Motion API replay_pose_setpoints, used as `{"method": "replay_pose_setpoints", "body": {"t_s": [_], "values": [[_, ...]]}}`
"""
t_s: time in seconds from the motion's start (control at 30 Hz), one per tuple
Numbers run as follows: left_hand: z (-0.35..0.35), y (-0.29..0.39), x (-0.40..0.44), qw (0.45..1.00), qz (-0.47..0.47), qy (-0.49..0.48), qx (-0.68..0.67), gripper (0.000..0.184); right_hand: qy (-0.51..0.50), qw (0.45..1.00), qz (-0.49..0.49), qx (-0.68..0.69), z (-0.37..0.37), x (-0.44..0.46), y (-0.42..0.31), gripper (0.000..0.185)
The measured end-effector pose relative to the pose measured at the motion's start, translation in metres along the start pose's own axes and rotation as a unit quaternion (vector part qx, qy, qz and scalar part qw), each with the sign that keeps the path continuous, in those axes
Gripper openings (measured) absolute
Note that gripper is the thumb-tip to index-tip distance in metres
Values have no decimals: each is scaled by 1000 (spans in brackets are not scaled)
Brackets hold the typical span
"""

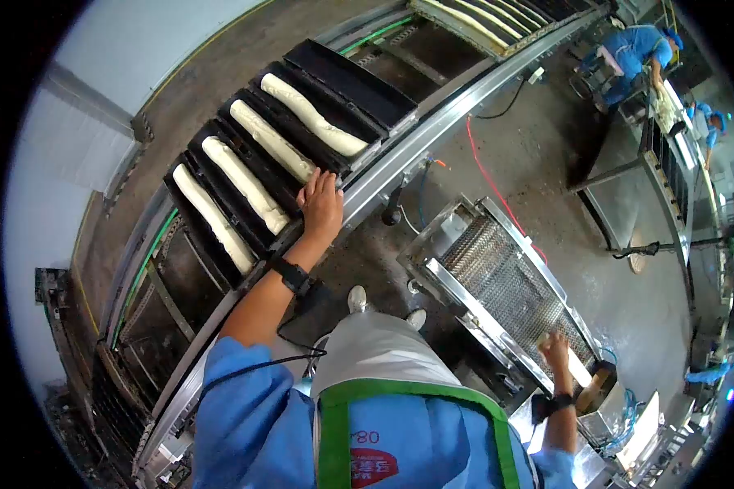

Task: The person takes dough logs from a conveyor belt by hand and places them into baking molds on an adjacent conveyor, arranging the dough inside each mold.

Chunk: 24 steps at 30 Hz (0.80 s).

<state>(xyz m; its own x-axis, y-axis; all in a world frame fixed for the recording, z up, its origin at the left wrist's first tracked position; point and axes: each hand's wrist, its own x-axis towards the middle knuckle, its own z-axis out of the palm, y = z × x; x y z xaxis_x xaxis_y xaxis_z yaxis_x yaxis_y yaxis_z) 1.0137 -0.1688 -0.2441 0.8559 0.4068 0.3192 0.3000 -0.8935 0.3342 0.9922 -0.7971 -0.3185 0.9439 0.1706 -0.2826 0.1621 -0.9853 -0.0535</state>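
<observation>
My left hand (322, 204) rests over the near end of a black loaf pan, its fingers stretched out by the end of a pale dough strip (269, 138). It carries nothing that I can see. Other long dough strips (240, 183) lie in the neighbouring black pans (351, 81); the pan farthest to the right in this group holds none. Low on the right, my right hand (556, 352) closes around a pale piece of dough (579, 371) at the lower end of a metal mesh conveyor (506, 261). Part of that dough is hidden by the hand.
The pans sit on a curved conveyor with a metal rail (375, 191). More filled pans (481, 24) stand farther along it. A red cable (485, 171) runs across the floor. Co-workers in blue (636, 53) stand at another line on the far right.
</observation>
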Motion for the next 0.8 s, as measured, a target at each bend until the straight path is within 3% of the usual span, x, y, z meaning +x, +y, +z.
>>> {"method": "replay_pose_setpoints", "body": {"t_s": [0.07, 0.1, 0.2, 0.23, 0.3, 0.33, 0.37, 0.5, 0.53, 0.67, 0.7, 0.73, 0.8], "values": [[-7, 5, -2, 1000, 1, 1, -1, 33, 23, 999, -25, -11, -37, -24, -62, 49], [-6, 4, 0, 1000, -6, -8, -5, 33, -14, 999, 20, -37, -65, -30, -102, 47], [-4, 5, 1, 1000, -15, -15, -11, 32, 57, 996, -44, -47, -50, -9, -88, 35], [-4, 4, 2, 1000, -15, -22, -17, 32, 76, 983, -3, 165, -52, 10, -78, 41], [-4, 2, 4, 999, -16, -23, -23, 32, 205, 952, -38, 223, -117, 14, -79, 43], [-2, 2, 3, 999, -18, -23, -25, 33, 127, 956, 35, 262, -169, 13, -91, 43], [-2, 2, 3, 999, -18, -26, -28, 33, 176, 863, -26, 473, -203, 8, -102, 40], [-3, 3, 5, 1000, -17, -20, -9, 35, 284, 806, -84, 513, -315, 9, -174, 47], [-7, 6, 4, 999, -32, -36, -16, 34, 294, 729, -155, 599, -333, 14, -209, 42], [-5, 6, 4, 995, -68, -54, -53, 35, 320, 737, -139, 579, -362, 71, -309, 39], [-3, 4, 2, 996, -54, -49, -43, 35, 261, 661, -200, 675, -362, 89, -337, 33], [-6, 4, 2, 996, -56, -47, -43, 35, 238, 650, -258, 674, -355, 113, -360, 28], [-12, 7, 4, 996, -51, -57, -45, 34, 215, 659, -277, 666, -329, 165, -410, 31]]}}
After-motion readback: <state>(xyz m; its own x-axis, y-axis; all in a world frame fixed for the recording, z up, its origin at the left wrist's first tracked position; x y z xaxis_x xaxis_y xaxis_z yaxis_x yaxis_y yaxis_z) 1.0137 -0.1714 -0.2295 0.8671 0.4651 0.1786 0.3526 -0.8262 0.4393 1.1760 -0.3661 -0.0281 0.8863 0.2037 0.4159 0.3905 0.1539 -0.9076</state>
